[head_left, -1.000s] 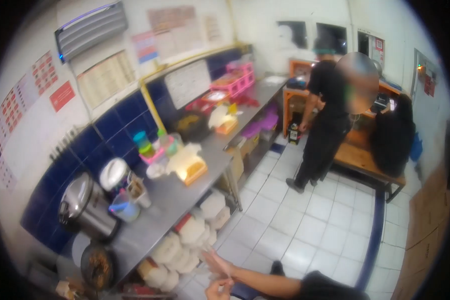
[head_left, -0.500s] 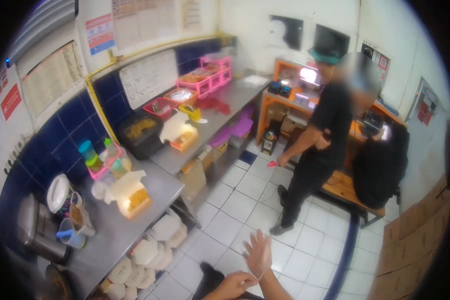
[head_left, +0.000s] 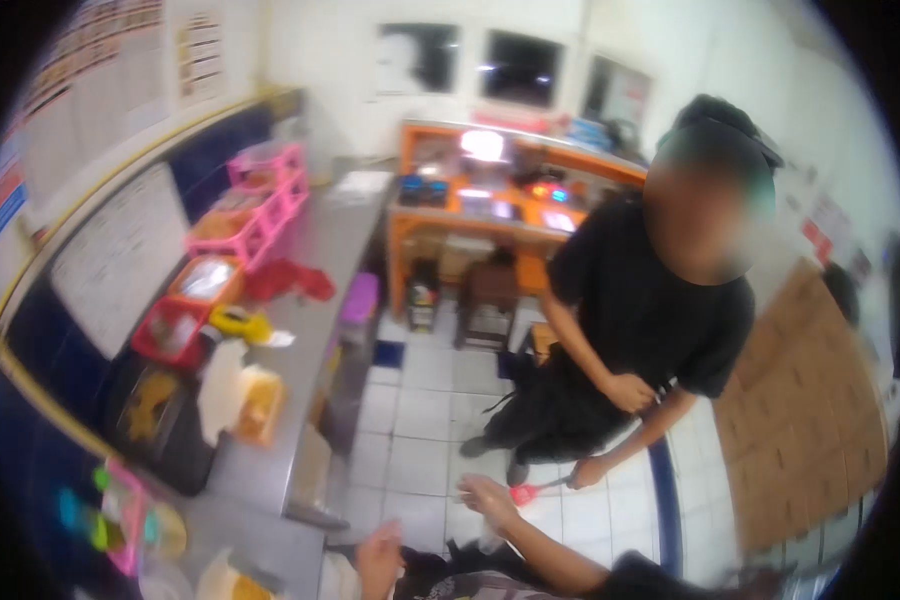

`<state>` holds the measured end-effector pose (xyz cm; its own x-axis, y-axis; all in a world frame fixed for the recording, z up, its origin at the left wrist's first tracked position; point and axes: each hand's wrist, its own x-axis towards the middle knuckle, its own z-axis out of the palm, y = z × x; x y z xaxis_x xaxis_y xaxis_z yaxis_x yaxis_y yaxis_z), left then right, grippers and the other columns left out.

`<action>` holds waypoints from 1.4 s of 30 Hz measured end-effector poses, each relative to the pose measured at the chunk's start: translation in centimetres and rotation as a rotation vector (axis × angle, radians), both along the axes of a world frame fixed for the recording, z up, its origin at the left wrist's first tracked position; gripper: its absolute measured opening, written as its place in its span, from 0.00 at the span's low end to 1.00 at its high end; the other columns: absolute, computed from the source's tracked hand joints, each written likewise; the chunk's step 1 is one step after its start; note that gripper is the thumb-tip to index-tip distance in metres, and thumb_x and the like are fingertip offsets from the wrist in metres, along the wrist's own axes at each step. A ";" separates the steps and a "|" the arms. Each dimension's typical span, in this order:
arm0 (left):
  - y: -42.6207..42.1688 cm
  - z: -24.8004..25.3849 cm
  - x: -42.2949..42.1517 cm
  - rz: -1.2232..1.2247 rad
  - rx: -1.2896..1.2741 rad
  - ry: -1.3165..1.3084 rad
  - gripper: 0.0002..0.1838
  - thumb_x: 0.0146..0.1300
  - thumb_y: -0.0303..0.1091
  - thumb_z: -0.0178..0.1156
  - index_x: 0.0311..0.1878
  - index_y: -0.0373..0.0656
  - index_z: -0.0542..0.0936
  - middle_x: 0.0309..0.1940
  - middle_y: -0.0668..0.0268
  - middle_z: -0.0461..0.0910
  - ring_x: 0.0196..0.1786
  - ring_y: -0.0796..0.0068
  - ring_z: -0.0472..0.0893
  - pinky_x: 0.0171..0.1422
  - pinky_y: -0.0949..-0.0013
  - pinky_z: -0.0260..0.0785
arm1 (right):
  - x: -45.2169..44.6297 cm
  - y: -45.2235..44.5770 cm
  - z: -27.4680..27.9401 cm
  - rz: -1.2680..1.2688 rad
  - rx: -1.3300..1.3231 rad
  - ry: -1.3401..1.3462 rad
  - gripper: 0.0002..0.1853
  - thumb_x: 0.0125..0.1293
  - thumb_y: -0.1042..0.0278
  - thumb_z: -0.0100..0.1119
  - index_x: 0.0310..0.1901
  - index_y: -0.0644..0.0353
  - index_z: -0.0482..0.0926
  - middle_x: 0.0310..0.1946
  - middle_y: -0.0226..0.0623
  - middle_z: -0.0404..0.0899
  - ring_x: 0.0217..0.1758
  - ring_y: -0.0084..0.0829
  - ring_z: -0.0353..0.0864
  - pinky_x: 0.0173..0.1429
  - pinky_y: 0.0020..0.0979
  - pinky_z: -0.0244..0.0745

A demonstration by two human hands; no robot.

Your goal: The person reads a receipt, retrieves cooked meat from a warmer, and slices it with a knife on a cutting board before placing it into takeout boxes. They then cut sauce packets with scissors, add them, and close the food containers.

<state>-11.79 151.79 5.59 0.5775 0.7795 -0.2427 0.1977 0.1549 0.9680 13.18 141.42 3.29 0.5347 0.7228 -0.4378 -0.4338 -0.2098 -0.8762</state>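
Note:
Low in the view, my left hand (head_left: 378, 562) is raised beside the counter's front edge, blurred, its fingers hard to make out. To its right, my right hand (head_left: 490, 503) is held over the tiled floor with its fingers bent; something pale and thin seems to hang near its wrist. The two hands are apart. Just right of my right hand, a red-headed brush or spatula (head_left: 523, 494) is held by a co-worker (head_left: 650, 310) in black who faces me. An open box of food (head_left: 260, 405) stands on the steel counter (head_left: 315, 250).
Pink baskets (head_left: 255, 215), a yellow item (head_left: 240, 324), a red cloth (head_left: 290, 282) and a black tub (head_left: 160, 425) line the counter at left. An orange desk (head_left: 400, 225) with lit screens stands at the back. Cardboard boxes (head_left: 800, 410) are stacked at right.
The view has swung right and nearer the desk. My hands, together before, have separated. The co-worker has turned towards me and stands closer; the seated person is no longer visible.

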 end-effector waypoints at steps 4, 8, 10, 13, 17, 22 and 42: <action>6.0 1.1 -0.4 0.044 -0.008 -0.052 0.35 0.67 0.26 0.61 0.77 0.39 0.62 0.32 0.64 0.86 0.35 0.74 0.83 0.41 0.71 0.76 | 0.3 6.6 1.1 -0.037 -0.023 0.010 0.23 0.74 0.56 0.55 0.64 0.60 0.74 0.52 0.37 0.82 0.50 0.32 0.83 0.55 0.31 0.74; 8.7 4.2 1.2 -0.026 0.180 -0.023 0.44 0.68 0.29 0.63 0.81 0.40 0.49 0.54 0.55 0.85 0.61 0.69 0.78 0.63 0.66 0.71 | 2.3 13.2 0.8 0.063 -0.110 0.094 0.24 0.75 0.53 0.54 0.64 0.61 0.71 0.53 0.39 0.81 0.48 0.35 0.85 0.53 0.35 0.78; 11.1 5.7 1.4 -0.017 0.038 0.075 0.43 0.69 0.32 0.63 0.81 0.40 0.50 0.55 0.56 0.84 0.60 0.70 0.78 0.64 0.66 0.70 | 3.9 16.5 -0.3 0.051 -0.187 0.130 0.28 0.72 0.50 0.58 0.65 0.60 0.69 0.54 0.42 0.80 0.47 0.38 0.84 0.51 0.37 0.79; 13.3 6.1 2.4 -0.100 -0.270 0.105 0.42 0.72 0.37 0.62 0.81 0.41 0.51 0.56 0.58 0.84 0.59 0.72 0.79 0.67 0.66 0.67 | 7.8 20.7 -4.4 0.052 -0.222 0.119 0.28 0.72 0.49 0.58 0.65 0.59 0.70 0.54 0.43 0.80 0.45 0.37 0.84 0.51 0.38 0.79; 18.3 6.7 4.9 -0.171 -0.402 -0.063 0.37 0.77 0.43 0.55 0.81 0.41 0.52 0.63 0.59 0.79 0.64 0.72 0.75 0.72 0.66 0.61 | 16.7 25.0 -15.9 0.033 -0.416 0.119 0.26 0.71 0.51 0.57 0.64 0.57 0.71 0.52 0.43 0.79 0.42 0.39 0.82 0.47 0.40 0.80; 25.3 5.7 10.6 -0.255 -0.492 -0.247 0.33 0.80 0.49 0.45 0.80 0.43 0.54 0.79 0.58 0.57 0.80 0.64 0.57 0.81 0.63 0.48 | 26.1 28.8 -23.0 0.278 -0.817 0.028 0.21 0.68 0.55 0.57 0.56 0.60 0.75 0.38 0.39 0.78 0.33 0.36 0.80 0.34 0.36 0.79; 28.0 9.0 16.1 -0.038 -0.897 0.028 0.31 0.78 0.57 0.44 0.80 0.64 0.58 0.80 0.38 0.32 0.82 0.40 0.27 0.81 0.41 0.19 | 36.2 48.2 -22.8 0.659 -1.076 -0.044 0.18 0.69 0.56 0.59 0.57 0.51 0.76 0.34 0.28 0.76 0.24 0.27 0.78 0.22 0.27 0.65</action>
<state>4.30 179.75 14.56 0.5839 0.2703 -0.7655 0.2403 0.8432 0.4810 49.38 189.64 -19.53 0.2381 0.1466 -0.9601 0.0494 -0.9891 -0.1388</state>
